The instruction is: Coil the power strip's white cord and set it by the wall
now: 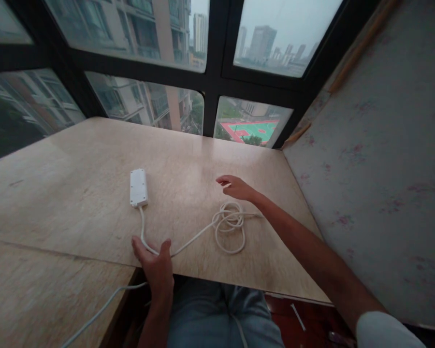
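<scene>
A white power strip (138,187) lies on the pale, stone-patterned tabletop (181,179), its screwed underside facing up. From its near end a white cord (194,240) curves down past my left hand (155,265), then runs right into a loose coil (231,224). My left hand rests at the table's front edge, thumb and fingers apart, with the cord passing between them; it is not closed round it. Just above and beyond the coil is my right hand (237,187), holding nothing, its fingers loosely bent and apart. The cord's far end is hidden behind my right forearm.
Dark-framed windows (213,82) stand along the far edge, and a flower-patterned wall (362,183) closes the right side. Another pale cable (105,307) crosses the left tabletop section. My legs (221,314) are under the front edge, above a red-brown floor (286,314).
</scene>
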A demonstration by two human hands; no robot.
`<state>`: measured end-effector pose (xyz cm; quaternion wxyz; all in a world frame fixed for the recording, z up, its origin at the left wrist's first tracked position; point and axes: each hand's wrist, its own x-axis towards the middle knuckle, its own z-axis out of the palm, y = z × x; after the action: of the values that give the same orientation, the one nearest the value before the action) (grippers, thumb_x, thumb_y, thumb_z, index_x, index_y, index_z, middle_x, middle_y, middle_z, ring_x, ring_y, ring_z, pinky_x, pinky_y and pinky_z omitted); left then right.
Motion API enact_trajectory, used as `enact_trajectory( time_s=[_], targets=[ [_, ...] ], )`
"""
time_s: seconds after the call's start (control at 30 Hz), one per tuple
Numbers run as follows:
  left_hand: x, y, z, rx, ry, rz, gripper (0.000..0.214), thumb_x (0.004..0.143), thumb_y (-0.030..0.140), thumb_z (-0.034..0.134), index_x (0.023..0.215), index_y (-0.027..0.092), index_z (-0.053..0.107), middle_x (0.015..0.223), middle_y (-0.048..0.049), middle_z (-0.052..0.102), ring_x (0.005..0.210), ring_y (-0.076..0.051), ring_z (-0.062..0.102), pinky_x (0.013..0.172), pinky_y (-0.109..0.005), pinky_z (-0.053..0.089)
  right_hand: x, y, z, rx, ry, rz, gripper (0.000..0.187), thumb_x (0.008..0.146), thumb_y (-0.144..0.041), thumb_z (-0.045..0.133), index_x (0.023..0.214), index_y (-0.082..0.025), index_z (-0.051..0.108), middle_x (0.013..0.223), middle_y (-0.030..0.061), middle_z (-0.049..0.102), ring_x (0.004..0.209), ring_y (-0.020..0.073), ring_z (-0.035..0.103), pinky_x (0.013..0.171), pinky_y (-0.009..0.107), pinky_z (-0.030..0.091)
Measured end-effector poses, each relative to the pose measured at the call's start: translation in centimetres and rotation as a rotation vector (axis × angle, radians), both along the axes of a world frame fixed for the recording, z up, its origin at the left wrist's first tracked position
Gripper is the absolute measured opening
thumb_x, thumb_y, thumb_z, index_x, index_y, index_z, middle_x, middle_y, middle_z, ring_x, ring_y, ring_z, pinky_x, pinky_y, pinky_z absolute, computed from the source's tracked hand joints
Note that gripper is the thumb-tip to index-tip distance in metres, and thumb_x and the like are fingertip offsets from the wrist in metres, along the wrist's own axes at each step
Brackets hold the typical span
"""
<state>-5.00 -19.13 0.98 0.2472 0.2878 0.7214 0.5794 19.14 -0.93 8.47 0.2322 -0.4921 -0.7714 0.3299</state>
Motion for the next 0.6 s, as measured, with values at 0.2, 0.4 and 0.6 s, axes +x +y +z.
enact_trajectory(
  time_s=[0.2,0.4,0.6],
  targets=[
    [1.0,1.0,0.7,-0.016,0.165,0.017,0.066,0.076,0.035,0.066,0.136,0.019,0.043,0.155,-0.0163,0.023,0.147,-0.033,0.014,0.119,-0.049,0.013,7.9,-6.0,-3.3,0.014,-0.008,0.228,0.064,0.058,-0.017,0.080,0.118,-0.029,0.066,0.124,0.0075,0.064,0.118,0.0250,0.058,0.103,0.048,0.042],
    [0.6,0.7,1.0,0.050,0.362,-0.049,0.032,0.086,0.039,0.055,0.108,0.017,0.061,0.144,-0.0143,0.042,0.144,-0.032,0.022,0.118,-0.050,0.015,8.4,-8.7,-6.1,0.144,-0.059,0.042,0.031,0.076,-0.009,0.064,0.102,-0.024,0.073,0.124,0.0110,0.061,0.109,0.0204,0.062,0.096,0.040,0.048],
    [3.3,-0.9,4.8,0.227,0.331,-0.331,0.024,0.086,0.034,0.058,0.105,0.022,0.066,0.124,-0.0091,0.061,0.129,-0.028,0.047,0.114,-0.043,0.026,9.2,-8.1,-5.8,0.213,0.055,-0.041,0.024,0.085,-0.018,0.057,0.097,-0.027,0.076,0.102,0.0060,0.072,0.092,0.0192,0.068,0.084,0.036,0.052]
  ],
)
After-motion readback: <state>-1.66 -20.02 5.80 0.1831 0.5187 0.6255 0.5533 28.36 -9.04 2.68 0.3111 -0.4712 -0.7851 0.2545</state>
